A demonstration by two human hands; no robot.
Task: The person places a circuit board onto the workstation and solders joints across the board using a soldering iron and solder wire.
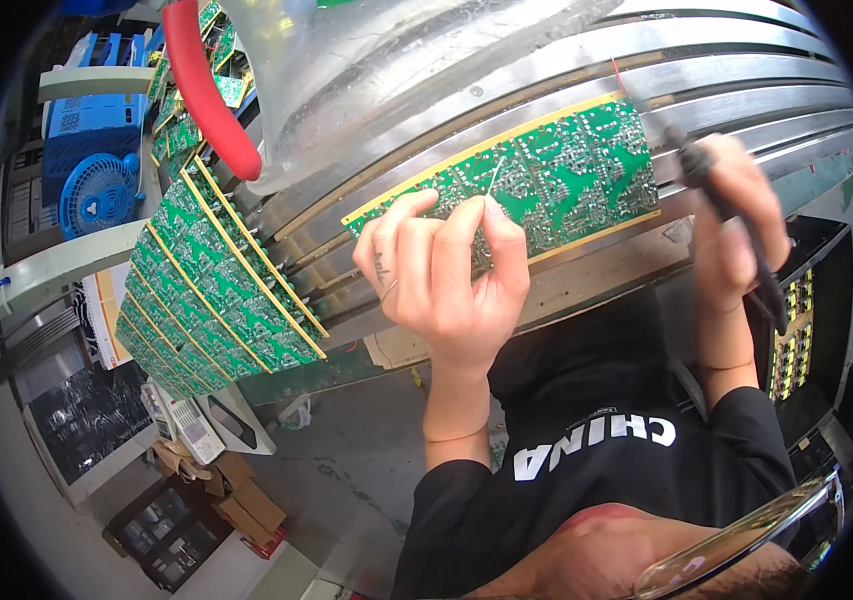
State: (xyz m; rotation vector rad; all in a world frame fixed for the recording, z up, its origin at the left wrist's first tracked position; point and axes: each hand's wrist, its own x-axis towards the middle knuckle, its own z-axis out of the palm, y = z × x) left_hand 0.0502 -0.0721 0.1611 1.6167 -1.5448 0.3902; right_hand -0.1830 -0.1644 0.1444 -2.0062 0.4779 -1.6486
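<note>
A green circuit board (587,170) with yellow edge strips lies solder side up across the metal slats. My left hand (452,260) is over its left part, thumb and forefinger pinched on a thin silvery length of solder wire (496,176) that reaches down to the board. My right hand (747,205), smeared by motion, grips a dark-handled soldering iron (693,160) beyond the board's right end. The iron's front end is blurred, with a thin reddish streak near the board's far right corner.
Several joined green boards (212,290) lean in a stack at the left. A thick red tube (209,95) and clear plastic sheeting (367,70) hang over the far side. Metal slats (737,75) run behind the board. A black bin (812,310) with yellow parts stands at the right.
</note>
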